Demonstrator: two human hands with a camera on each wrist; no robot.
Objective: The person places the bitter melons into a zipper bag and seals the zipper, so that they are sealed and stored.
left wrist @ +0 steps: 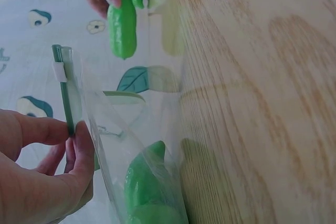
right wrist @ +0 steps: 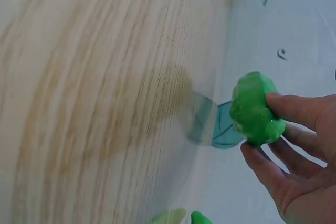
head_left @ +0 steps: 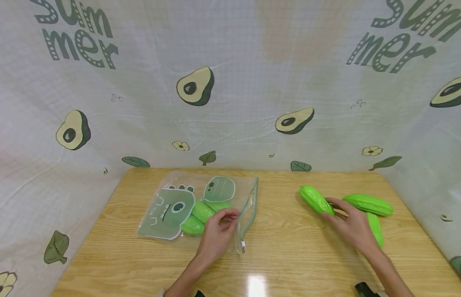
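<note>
A clear zip bag (head_left: pixel 215 189) with a green cartoon dinosaur print lies at the left of the table, its slider end facing right. Inside it are several bright green cucumbers (head_left: pixel 202 212), also visible through the plastic in the left wrist view. My left hand (head_left: pixel 219 231) pinches the green zip strip (left wrist: pixel 66 103) between thumb and finger, near the white slider (left wrist: pixel 60 72). Over the table's right half, my right hand (head_left: pixel 347 222) holds another bumpy green cucumber (head_left: pixel 315 199) between thumb and fingers; the right wrist view shows this cucumber (right wrist: pixel 254 108) end-on.
Beyond and beside my right hand lie two more green cucumbers, one farther back (head_left: pixel 368 205) and one (head_left: pixel 376 229) partly hidden by the hand. A white cloth (head_left: pixel 237 136) printed with avocados and leaves hangs behind the wooden table (head_left: pixel 282 255) and along both sides.
</note>
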